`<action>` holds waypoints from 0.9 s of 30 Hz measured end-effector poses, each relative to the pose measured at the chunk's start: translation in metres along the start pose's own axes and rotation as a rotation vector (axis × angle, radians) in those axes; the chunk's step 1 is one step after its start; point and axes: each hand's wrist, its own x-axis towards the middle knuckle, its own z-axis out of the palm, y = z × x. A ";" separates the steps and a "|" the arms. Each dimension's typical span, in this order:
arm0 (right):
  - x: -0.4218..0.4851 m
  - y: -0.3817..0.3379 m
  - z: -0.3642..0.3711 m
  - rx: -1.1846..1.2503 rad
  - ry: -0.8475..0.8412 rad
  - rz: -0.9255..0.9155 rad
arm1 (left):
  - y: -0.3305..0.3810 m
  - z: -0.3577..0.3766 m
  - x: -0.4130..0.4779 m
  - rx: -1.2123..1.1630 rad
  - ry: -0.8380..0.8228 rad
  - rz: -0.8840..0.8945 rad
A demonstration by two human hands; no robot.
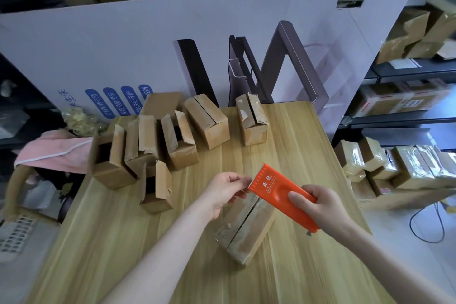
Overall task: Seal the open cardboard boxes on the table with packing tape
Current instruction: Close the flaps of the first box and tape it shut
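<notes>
At the table's (123,229) far left stood a cluster of open boxes (148,145), flaps up; nearer, the left hand (225,191) pinched the tape end at the orange dispenser (283,196), which the right hand (318,207) clamped; beneath lay the near box (244,229), flaps closed. The cardboard looked light and likely to slide; steadying its side would help.

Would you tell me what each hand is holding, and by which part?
The right hand grips the orange tape dispenser by its rear end; the left hand pinches the tape end at its toothed front edge.
</notes>
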 end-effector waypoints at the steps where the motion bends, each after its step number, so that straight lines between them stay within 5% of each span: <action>1: 0.000 0.000 0.000 -0.010 0.001 -0.001 | -0.001 0.002 0.000 0.028 0.050 0.044; 10: 0.003 -0.006 0.010 -0.055 0.028 0.010 | -0.012 0.008 0.012 0.206 0.278 0.365; 27: 0.013 -0.009 0.016 -0.268 0.081 0.041 | -0.015 0.016 0.040 0.073 0.390 0.225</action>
